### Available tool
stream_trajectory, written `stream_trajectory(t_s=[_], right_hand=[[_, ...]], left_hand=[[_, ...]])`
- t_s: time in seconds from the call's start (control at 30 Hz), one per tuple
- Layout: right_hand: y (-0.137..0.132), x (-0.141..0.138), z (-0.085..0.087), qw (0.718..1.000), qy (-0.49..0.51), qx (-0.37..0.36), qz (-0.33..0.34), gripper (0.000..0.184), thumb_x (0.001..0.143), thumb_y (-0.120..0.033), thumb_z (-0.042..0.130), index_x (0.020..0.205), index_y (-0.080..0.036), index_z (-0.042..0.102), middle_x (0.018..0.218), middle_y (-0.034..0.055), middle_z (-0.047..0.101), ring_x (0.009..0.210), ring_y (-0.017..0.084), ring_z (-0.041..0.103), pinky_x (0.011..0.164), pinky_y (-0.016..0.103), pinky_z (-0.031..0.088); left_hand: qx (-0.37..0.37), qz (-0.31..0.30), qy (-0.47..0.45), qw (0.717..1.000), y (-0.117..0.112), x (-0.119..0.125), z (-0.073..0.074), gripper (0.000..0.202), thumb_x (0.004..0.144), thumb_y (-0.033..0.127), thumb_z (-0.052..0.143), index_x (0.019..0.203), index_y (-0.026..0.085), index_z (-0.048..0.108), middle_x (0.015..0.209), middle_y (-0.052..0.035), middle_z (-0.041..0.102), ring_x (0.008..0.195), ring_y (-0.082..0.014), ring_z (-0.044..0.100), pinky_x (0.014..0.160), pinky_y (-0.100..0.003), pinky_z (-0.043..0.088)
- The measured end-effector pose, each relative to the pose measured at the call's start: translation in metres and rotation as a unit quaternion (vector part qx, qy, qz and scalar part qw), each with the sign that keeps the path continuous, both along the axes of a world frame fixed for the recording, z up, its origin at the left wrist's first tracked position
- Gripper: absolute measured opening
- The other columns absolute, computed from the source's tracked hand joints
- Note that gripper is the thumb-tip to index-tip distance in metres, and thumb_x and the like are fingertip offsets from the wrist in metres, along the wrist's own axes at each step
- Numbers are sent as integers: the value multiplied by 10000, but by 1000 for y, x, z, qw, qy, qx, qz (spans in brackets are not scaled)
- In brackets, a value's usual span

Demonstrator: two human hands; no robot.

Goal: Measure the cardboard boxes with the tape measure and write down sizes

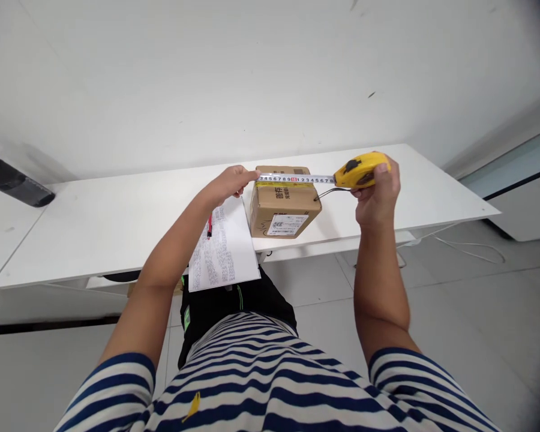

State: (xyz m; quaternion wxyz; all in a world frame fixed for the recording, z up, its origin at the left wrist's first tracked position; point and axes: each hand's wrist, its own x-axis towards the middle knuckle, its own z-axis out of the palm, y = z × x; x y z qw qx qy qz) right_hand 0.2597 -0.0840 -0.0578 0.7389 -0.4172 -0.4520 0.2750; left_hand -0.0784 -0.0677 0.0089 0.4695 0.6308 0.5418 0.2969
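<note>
A brown cardboard box with a white printed label sits on the white table. Across its top runs the pulled-out blade of a tape measure, figures facing up. My right hand grips the yellow case, off the box's right side, and a dark wrist cord hangs from it towards the box. At the box's left edge, my left hand pinches the blade's free end between thumb and fingers. Below that hand lies a sheet of paper covered in handwriting, with a red and black pen on it.
The long white table stands against a white wall, and the paper overhangs its front edge. A dark cylindrical object is at the far left. A pale cable lies on the tiled floor at the right.
</note>
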Motion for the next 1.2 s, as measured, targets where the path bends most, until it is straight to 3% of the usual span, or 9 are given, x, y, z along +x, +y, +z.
stream_trajectory(t_s=[0.17, 0.4, 0.7, 0.87, 0.93, 0.97, 1.03, 1.07, 1.2], right_hand=[[6, -5, -17, 998, -33, -43, 28, 628, 762, -759, 739, 1190, -303, 675, 1021, 39, 644, 759, 154, 568, 508, 228, 355], [9, -11, -20, 996, -60, -51, 44, 610, 776, -769, 733, 1187, -321, 685, 1058, 39, 684, 775, 161, 625, 494, 209, 406], [9, 0, -7, 998, -51, -19, 25, 640, 707, -749, 808, 1105, -260, 703, 970, 22, 669, 736, 159, 598, 530, 268, 444], [-41, -13, 11, 994, -62, 81, -44, 538, 764, -741, 816, 1065, -319, 671, 958, 18, 636, 808, 199, 642, 708, 388, 602], [-74, -39, 15, 982, -86, 142, -90, 559, 758, -707, 852, 1141, -336, 683, 1132, 52, 644, 980, 242, 679, 865, 451, 646], [-90, -54, 15, 979, -121, 142, -85, 672, 707, -669, 911, 1256, -365, 669, 1245, 68, 639, 1085, 272, 681, 911, 473, 656], [-118, -87, 12, 976, -169, 106, -83, 900, 679, -605, 951, 1470, -407, 572, 1377, 88, 615, 1219, 320, 667, 930, 524, 672], [-128, -102, 10, 977, -180, 81, -84, 923, 712, -602, 930, 1525, -416, 537, 1394, 95, 621, 1245, 331, 665, 954, 549, 669], [-145, -141, 4, 979, -189, 19, -74, 770, 827, -589, 854, 1520, -394, 580, 1421, 101, 663, 1302, 341, 677, 1109, 632, 594]], left_hand=[[-18, -30, 79, 996, 12, 14, -13, 487, 871, 670, 722, 821, 226, 528, 875, -35, 578, 710, -147, 520, 670, -330, 392], [-18, -61, 125, 990, 4, 14, 4, 540, 900, 699, 675, 704, 220, 522, 769, -35, 571, 640, -136, 466, 679, -339, 371], [73, -23, 149, 986, 0, 7, 18, 567, 941, 685, 686, 680, 227, 477, 734, -29, 525, 639, -145, 430, 670, -348, 320], [149, 19, 74, 986, 6, 10, 46, 444, 1034, 576, 612, 785, 231, 484, 779, -35, 525, 719, -165, 504, 740, -351, 406], [155, -7, 66, 986, 17, 24, 56, 385, 1043, 529, 607, 825, 222, 526, 807, -48, 558, 779, -182, 559, 793, -357, 444], [152, -29, 73, 985, 26, 34, 59, 360, 1036, 508, 618, 837, 215, 551, 820, -54, 573, 817, -194, 585, 824, -361, 456], [148, -74, 106, 981, 45, 53, 59, 325, 1013, 474, 648, 845, 200, 597, 848, -66, 602, 904, -222, 623, 890, -372, 467], [152, -90, 128, 976, 54, 62, 56, 315, 1003, 465, 656, 847, 194, 612, 868, -72, 616, 949, -237, 634, 923, -379, 466], [188, -109, 216, 952, 79, 81, 35, 320, 1010, 485, 593, 886, 191, 614, 984, -107, 673, 1071, -281, 630, 1003, -406, 452]])
